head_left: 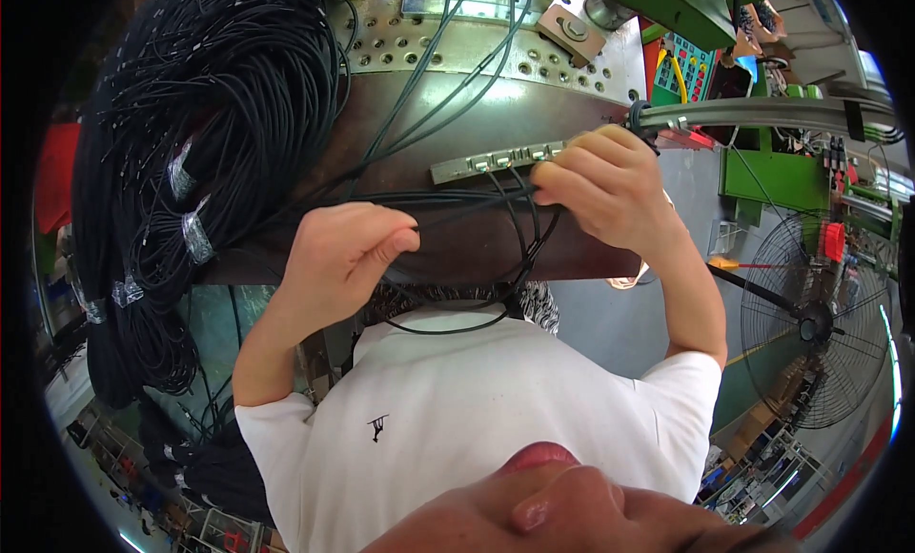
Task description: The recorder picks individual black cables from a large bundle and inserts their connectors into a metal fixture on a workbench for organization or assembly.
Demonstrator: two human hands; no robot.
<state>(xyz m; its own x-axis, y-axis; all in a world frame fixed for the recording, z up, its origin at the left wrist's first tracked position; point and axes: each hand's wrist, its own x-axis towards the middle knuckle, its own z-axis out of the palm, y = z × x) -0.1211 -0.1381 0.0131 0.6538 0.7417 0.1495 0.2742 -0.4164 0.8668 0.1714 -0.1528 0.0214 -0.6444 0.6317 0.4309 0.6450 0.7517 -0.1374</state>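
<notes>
My left hand is closed, thumb against the curled forefinger, on a thin black cable. Stretched to the right, this cable runs toward my right hand, whose fingers are also curled shut around it near the end of a metal strip fixture. Small connectors sit in a row along that fixture, and cables come out of some of them toward me. The right end of the strip is hidden behind my right hand. Below my hands a loop of black cable hangs over the table's front edge.
A big heap of bundled black cables covers the left of the brown table. A perforated metal plate and green machine stand at the back. At right are a metal arm and a floor fan.
</notes>
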